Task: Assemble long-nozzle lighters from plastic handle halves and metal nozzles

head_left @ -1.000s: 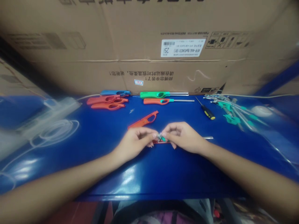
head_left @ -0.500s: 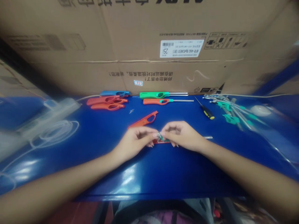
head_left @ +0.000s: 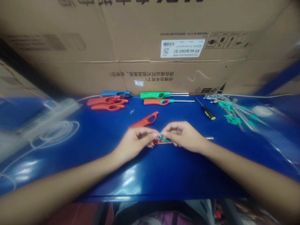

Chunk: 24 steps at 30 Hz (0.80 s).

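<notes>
My left hand (head_left: 138, 140) and my right hand (head_left: 181, 136) meet at mid-table, thumbs and forefingers pinched. Between their fingertips is a small silvery part (head_left: 159, 135), too small to name exactly. Just below lies a red lighter shell (head_left: 161, 142) with a green trigger piece (head_left: 167, 139) in it, mostly covered by the hands. A metal tube (head_left: 209, 137) sticks out to the right from behind my right hand. Behind my left hand rests an orange lighter shell half (head_left: 145, 120).
At the back stand out a green lighter (head_left: 152, 95), an orange lighter (head_left: 153, 102) and a pile of shells (head_left: 105, 101). A screwdriver (head_left: 207, 112) and several metal tubes with green parts (head_left: 234, 112) lie right. A power strip (head_left: 53, 117) and coiled cable (head_left: 57, 132) are left.
My fingertips have shifted slightly at the small silvery part, and more of the green trigger piece shows below. The other things lie as before.
</notes>
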Each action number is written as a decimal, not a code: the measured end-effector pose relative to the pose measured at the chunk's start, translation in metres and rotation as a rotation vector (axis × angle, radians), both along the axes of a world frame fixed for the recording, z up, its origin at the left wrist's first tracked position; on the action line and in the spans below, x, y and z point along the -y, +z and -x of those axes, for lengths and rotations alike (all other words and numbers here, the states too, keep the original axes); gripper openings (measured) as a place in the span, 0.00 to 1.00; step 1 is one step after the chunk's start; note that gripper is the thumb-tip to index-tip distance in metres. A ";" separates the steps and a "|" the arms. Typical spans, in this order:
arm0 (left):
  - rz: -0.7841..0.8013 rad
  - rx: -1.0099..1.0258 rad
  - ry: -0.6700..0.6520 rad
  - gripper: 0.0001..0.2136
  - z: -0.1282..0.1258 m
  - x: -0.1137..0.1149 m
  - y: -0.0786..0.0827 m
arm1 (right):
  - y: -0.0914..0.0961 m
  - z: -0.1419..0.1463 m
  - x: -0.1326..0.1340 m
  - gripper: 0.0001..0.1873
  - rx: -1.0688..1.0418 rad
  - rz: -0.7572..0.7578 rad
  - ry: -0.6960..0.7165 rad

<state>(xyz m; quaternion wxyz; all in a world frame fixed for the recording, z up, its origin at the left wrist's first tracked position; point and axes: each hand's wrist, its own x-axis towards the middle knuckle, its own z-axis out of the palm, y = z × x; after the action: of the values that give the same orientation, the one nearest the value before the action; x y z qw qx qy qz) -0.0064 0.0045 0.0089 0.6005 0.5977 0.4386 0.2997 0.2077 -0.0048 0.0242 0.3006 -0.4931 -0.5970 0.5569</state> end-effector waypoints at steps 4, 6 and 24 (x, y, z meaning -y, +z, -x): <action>-0.007 0.000 -0.001 0.10 0.000 0.001 0.000 | 0.001 0.002 0.002 0.13 0.023 -0.016 0.007; -0.015 -0.006 0.001 0.10 0.000 0.002 0.000 | 0.000 0.002 0.002 0.12 0.027 -0.015 0.017; -0.022 0.034 -0.005 0.10 0.000 0.000 -0.002 | 0.001 0.002 -0.002 0.14 -0.007 0.022 -0.022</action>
<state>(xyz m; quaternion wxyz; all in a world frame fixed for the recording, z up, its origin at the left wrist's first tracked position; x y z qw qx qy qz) -0.0063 0.0040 0.0073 0.6019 0.6001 0.4235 0.3133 0.2055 -0.0032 0.0255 0.3033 -0.5008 -0.5845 0.5617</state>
